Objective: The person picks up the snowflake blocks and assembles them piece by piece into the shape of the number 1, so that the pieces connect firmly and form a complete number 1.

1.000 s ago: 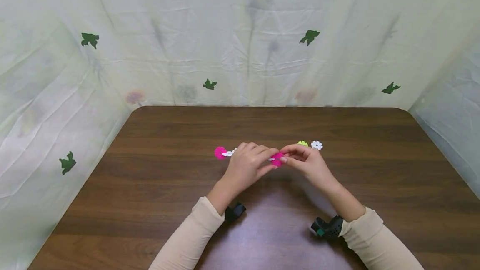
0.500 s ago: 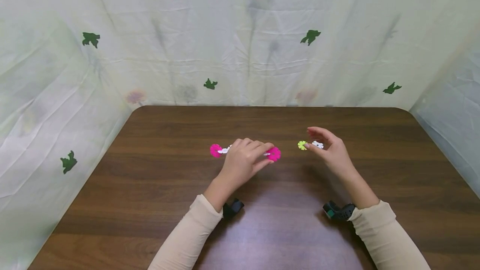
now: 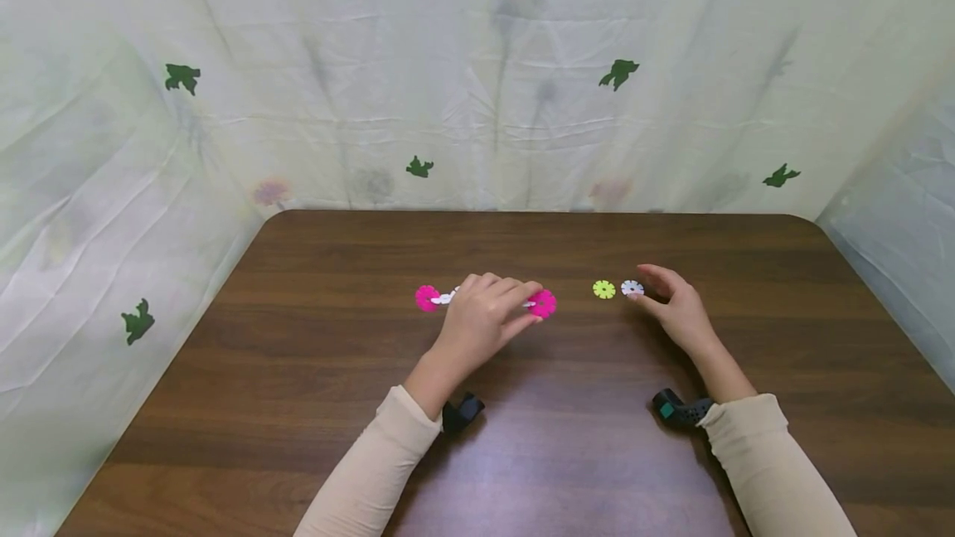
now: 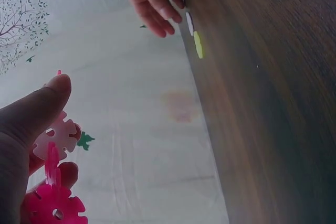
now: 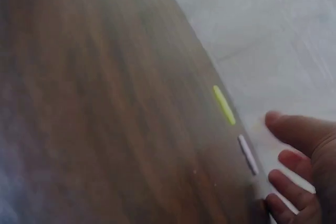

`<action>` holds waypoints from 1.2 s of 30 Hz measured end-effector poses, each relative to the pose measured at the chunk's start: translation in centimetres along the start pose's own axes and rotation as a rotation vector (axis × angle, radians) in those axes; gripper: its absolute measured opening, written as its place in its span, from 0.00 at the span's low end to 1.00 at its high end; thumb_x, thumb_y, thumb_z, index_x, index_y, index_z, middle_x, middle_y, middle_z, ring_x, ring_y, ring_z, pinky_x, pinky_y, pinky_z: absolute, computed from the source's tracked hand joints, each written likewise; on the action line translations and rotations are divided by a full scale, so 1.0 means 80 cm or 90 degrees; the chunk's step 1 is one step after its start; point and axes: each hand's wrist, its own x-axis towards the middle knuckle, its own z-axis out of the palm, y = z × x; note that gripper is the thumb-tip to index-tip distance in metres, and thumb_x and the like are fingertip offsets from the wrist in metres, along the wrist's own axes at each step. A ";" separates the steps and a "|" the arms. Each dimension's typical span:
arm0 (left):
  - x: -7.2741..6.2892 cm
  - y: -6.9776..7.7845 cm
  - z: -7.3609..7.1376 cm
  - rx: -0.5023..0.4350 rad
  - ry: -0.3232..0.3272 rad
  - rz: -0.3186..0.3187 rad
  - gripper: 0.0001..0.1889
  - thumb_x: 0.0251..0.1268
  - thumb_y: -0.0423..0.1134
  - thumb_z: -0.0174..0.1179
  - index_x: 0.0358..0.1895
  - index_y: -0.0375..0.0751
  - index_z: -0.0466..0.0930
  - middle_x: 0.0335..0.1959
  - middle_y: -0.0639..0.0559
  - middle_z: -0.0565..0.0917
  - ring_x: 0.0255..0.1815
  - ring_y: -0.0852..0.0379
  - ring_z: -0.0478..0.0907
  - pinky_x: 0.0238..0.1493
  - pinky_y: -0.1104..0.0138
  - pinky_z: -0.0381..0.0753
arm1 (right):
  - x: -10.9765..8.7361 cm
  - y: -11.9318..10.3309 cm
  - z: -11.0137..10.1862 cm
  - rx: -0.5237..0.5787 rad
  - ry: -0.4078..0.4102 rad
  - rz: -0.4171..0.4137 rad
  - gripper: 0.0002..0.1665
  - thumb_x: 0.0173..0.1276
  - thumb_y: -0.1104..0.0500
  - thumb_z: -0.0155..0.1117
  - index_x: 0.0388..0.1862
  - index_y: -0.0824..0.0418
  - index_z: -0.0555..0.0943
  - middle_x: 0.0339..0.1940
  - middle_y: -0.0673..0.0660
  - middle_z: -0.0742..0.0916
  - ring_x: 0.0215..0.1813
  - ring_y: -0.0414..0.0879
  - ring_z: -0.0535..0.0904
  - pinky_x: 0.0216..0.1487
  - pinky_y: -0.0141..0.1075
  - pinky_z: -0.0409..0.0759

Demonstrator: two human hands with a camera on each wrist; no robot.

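My left hand [image 3: 481, 317] grips a chain of interlocking notched plastic discs [image 3: 543, 303], raised over the table. Bright pink discs stick out at both its ends, with white pieces showing beside the left one; the palm hides the middle. Seen from the left wrist, the thumb [image 4: 37, 106] presses on the chain, where a pink disc [image 4: 58, 212] and a paler one [image 4: 59, 136] are linked. My right hand [image 3: 682, 313] holds nothing, thumb and fingers parted, its thumb tip right by a loose white disc [image 3: 632, 287]. Left of that lies a loose yellow-green disc [image 3: 603, 289].
Both loose discs lie flat on the brown wooden table [image 3: 298, 404]. A pale cloth backdrop [image 3: 477, 89] with green leaf shapes stands behind the far edge. Black wrist cameras [image 3: 462, 413] sit on both wrists.
My right hand has let go of the pink disc at the chain's right end and moved right to the loose white disc. The left hand, still gripping the chain, has shifted slightly left.
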 end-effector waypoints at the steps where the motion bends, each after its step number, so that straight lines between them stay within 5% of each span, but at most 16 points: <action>1: 0.000 0.000 0.000 0.000 0.000 -0.001 0.16 0.49 0.48 0.66 0.42 0.47 0.82 0.33 0.58 0.82 0.31 0.58 0.74 0.31 0.67 0.67 | 0.000 0.003 0.000 -0.002 -0.005 0.006 0.30 0.57 0.61 0.66 0.57 0.69 0.69 0.53 0.68 0.74 0.54 0.60 0.69 0.53 0.52 0.64; 9: -0.001 -0.001 -0.002 0.002 0.005 -0.004 0.16 0.49 0.47 0.67 0.42 0.47 0.82 0.32 0.58 0.82 0.31 0.58 0.74 0.31 0.66 0.68 | 0.003 0.011 0.001 -0.085 -0.059 0.019 0.27 0.61 0.59 0.62 0.57 0.70 0.70 0.55 0.68 0.72 0.56 0.61 0.66 0.55 0.53 0.62; 15: -0.002 -0.002 -0.003 -0.002 0.002 -0.008 0.16 0.49 0.47 0.67 0.42 0.47 0.82 0.33 0.58 0.82 0.31 0.58 0.74 0.32 0.66 0.68 | 0.005 0.008 0.005 -0.125 -0.052 0.014 0.19 0.59 0.63 0.63 0.47 0.71 0.74 0.49 0.68 0.73 0.51 0.60 0.68 0.51 0.52 0.64; 23: -0.002 -0.003 -0.003 -0.003 0.004 -0.004 0.16 0.49 0.48 0.66 0.42 0.46 0.82 0.33 0.57 0.82 0.31 0.57 0.74 0.33 0.66 0.68 | 0.004 0.003 0.006 -0.062 -0.026 0.039 0.15 0.59 0.67 0.62 0.43 0.68 0.70 0.31 0.61 0.78 0.33 0.49 0.70 0.33 0.33 0.68; 29: -0.001 -0.002 -0.003 -0.003 0.005 -0.006 0.16 0.49 0.48 0.66 0.42 0.46 0.83 0.33 0.57 0.82 0.32 0.57 0.74 0.33 0.66 0.68 | 0.003 -0.004 0.005 -0.003 -0.009 -0.011 0.12 0.60 0.68 0.60 0.44 0.68 0.75 0.31 0.62 0.81 0.31 0.45 0.73 0.31 0.26 0.70; 36: 0.001 -0.002 -0.004 -0.002 0.002 -0.008 0.16 0.50 0.48 0.66 0.42 0.46 0.83 0.33 0.57 0.82 0.32 0.57 0.74 0.33 0.66 0.68 | 0.002 -0.023 0.005 0.069 -0.033 0.012 0.15 0.62 0.65 0.60 0.46 0.71 0.74 0.35 0.64 0.80 0.33 0.40 0.76 0.33 0.25 0.74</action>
